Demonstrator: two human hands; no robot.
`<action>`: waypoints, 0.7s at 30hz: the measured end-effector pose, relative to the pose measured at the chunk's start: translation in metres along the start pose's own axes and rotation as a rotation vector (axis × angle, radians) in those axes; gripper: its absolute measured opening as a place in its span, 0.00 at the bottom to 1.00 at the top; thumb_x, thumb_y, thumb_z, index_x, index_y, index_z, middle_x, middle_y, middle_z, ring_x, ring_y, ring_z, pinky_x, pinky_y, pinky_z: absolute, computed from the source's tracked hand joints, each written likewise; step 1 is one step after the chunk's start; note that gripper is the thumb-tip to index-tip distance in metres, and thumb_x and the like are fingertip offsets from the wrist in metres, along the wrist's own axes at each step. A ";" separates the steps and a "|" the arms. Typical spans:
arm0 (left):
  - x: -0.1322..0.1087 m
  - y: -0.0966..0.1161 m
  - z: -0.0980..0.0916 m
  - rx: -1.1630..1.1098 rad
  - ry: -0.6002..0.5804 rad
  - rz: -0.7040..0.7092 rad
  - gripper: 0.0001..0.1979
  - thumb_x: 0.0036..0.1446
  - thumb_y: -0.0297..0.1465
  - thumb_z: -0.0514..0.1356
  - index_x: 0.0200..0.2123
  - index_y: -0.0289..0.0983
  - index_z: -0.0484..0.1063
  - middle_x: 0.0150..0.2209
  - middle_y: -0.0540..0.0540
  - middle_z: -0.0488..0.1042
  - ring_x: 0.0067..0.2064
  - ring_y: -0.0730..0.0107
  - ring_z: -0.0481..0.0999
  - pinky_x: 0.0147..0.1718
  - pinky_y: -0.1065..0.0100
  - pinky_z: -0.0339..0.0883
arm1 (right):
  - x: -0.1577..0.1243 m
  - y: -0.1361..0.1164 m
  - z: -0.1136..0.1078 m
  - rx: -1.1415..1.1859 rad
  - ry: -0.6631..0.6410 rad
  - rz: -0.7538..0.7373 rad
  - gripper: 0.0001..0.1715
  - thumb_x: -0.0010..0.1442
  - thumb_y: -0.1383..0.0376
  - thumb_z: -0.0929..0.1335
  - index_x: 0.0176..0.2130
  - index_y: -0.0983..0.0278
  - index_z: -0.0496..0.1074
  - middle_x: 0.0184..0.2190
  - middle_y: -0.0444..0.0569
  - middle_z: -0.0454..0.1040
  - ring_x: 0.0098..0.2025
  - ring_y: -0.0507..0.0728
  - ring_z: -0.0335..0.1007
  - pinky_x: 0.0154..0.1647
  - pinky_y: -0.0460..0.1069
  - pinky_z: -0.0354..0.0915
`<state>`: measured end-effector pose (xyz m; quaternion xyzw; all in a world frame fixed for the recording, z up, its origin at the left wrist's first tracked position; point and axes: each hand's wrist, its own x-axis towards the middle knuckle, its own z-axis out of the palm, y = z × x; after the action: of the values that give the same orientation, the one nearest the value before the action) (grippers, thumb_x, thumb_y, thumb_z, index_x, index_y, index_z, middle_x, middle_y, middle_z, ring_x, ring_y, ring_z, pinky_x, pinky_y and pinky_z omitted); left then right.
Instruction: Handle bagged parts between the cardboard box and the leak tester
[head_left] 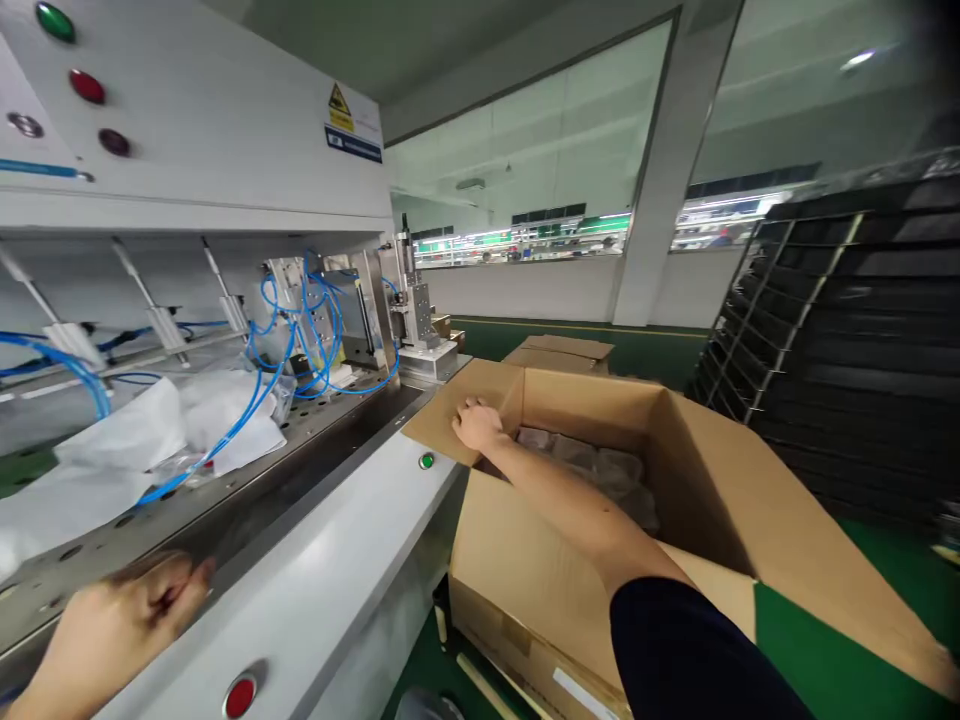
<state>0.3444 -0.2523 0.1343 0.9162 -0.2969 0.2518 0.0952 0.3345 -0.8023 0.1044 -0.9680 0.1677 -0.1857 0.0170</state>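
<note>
**My hands at a cardboard box beside a white machine**

My right hand rests on the inner flap of an open cardboard box, and a dark sleeve covers the upper arm. Its fingers lie loose across the flap, released and not gripping. Inside the box, grey wrapped packets sit in a layer; I cannot tell what they hold.

The box stands on the green floor, just beside the machine's white front panel, which has a small green lamp and a red button.

My left hand is at the edge of the machine's perforated steel bed. Its fingers are bent against that edge, but I cannot tell whether they are clenched on it.

White sheets and blue pneumatic tubing lie on the bed. A second carton stands behind the box, and black trays are stacked in a rack to the right.
</note>
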 end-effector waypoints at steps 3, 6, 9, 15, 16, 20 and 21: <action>0.025 0.011 0.014 0.090 -0.056 0.196 0.26 0.61 0.52 0.52 0.20 0.40 0.68 0.17 0.60 0.63 0.21 0.80 0.63 0.30 0.75 0.42 | 0.001 0.002 0.005 0.019 0.006 0.040 0.25 0.71 0.58 0.59 0.57 0.68 0.74 0.59 0.61 0.69 0.61 0.65 0.58 0.60 0.55 0.59; 0.035 0.011 0.034 0.006 -0.105 0.253 0.25 0.61 0.50 0.52 0.19 0.39 0.66 0.16 0.58 0.61 0.20 0.79 0.62 0.28 0.74 0.43 | 0.006 0.004 0.010 0.047 -0.025 0.120 0.27 0.71 0.54 0.58 0.59 0.64 0.72 0.62 0.59 0.66 0.63 0.66 0.57 0.64 0.60 0.55; 0.030 0.006 0.052 -0.090 -0.157 0.214 0.26 0.62 0.49 0.52 0.19 0.38 0.62 0.17 0.55 0.61 0.20 0.76 0.61 0.27 0.72 0.49 | 0.012 0.008 0.016 0.096 -0.102 0.190 0.32 0.72 0.49 0.56 0.66 0.57 0.65 0.70 0.55 0.56 0.68 0.67 0.51 0.66 0.66 0.52; 0.019 -0.003 0.058 -0.106 -0.207 0.151 0.26 0.63 0.50 0.49 0.20 0.38 0.56 0.18 0.52 0.62 0.22 0.71 0.60 0.27 0.69 0.54 | 0.022 0.014 0.021 0.160 -0.208 0.213 0.37 0.71 0.43 0.54 0.72 0.52 0.56 0.75 0.51 0.44 0.72 0.68 0.41 0.65 0.72 0.52; 0.019 -0.003 0.057 -0.104 -0.223 0.150 0.26 0.63 0.50 0.49 0.20 0.38 0.56 0.19 0.52 0.62 0.23 0.71 0.60 0.27 0.68 0.53 | 0.022 0.014 0.021 0.164 -0.207 0.213 0.37 0.71 0.43 0.54 0.73 0.52 0.55 0.75 0.51 0.43 0.73 0.68 0.41 0.65 0.72 0.51; 0.018 -0.004 0.058 -0.079 -0.294 0.169 0.26 0.63 0.51 0.49 0.20 0.39 0.58 0.19 0.52 0.63 0.23 0.70 0.61 0.26 0.67 0.51 | 0.019 0.013 0.017 0.169 -0.210 0.221 0.37 0.71 0.44 0.55 0.72 0.52 0.56 0.75 0.50 0.43 0.73 0.66 0.40 0.66 0.70 0.52; 0.018 -0.004 0.059 -0.069 -0.303 0.174 0.26 0.64 0.51 0.50 0.20 0.39 0.59 0.19 0.52 0.64 0.23 0.70 0.61 0.27 0.66 0.51 | 0.018 0.013 0.016 0.170 -0.212 0.220 0.37 0.71 0.44 0.55 0.72 0.52 0.56 0.75 0.50 0.43 0.73 0.66 0.41 0.66 0.70 0.52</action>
<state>0.3830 -0.2770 0.0932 0.9107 -0.3944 0.1079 0.0584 0.3520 -0.8212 0.0949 -0.9531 0.2535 -0.0930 0.1367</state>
